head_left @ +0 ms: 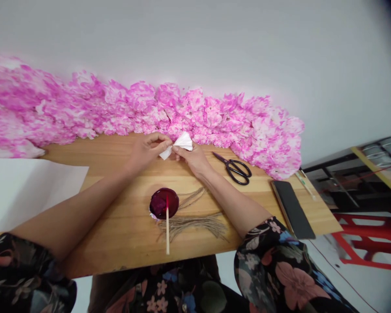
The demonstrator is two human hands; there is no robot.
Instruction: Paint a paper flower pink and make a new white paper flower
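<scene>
A white pleated piece of thin paper (183, 141) is pinched at its middle, its ends fanning out like a bow. My left hand (147, 150) grips it from the left, thumb and forefinger closed near the pinch. From the right, my right hand (195, 160) holds it with thumb and fingers closed beneath the larger fan. Below my hands sits a round dish of dark red liquid (172, 202), with a pale wooden stick (167, 234) leaning in it. Thin brown strings (195, 226) lie beside the dish. Black-handled scissors (236, 169) rest to the right of my right hand.
Piled pink-and-white paper flowers (150, 106) line the back of the wooden table (107, 243) against the wall. White sheets (35, 187) lie at the left. A dark phone (292, 208) and a thin brush (306, 184) are at the right edge, near a red stool (368, 239).
</scene>
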